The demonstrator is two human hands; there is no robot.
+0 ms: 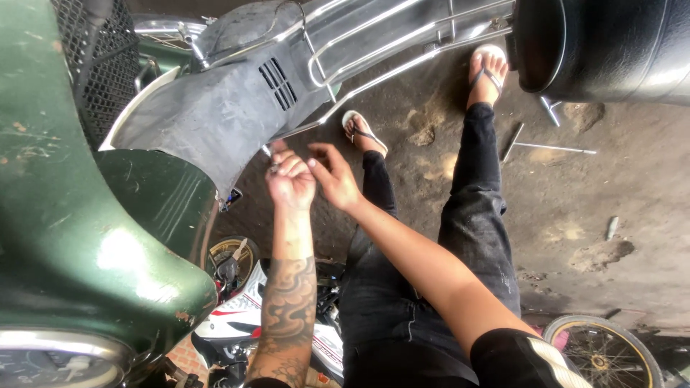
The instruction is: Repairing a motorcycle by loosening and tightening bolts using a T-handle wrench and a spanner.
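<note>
My left hand (289, 176) is closed in a loose fist around a small metal part, which looks like a screw or bolt, right at the lower edge of a grey plastic scooter panel (208, 115). My right hand (332, 172) is beside it with fingers apart, its fingertips touching the left hand's knuckles. It holds nothing that I can see. Both hands are raised in front of my legs in black trousers (424, 273). The small part is mostly hidden by my fingers.
A green scooter body (65, 237) fills the left, with chrome rack rails (381, 50) and a black seat (611, 47) at the top. A T-shaped metal wrench (546, 147) lies on the dirt floor. A white motorbike (237, 323) and a spoked wheel (604, 352) are at the bottom.
</note>
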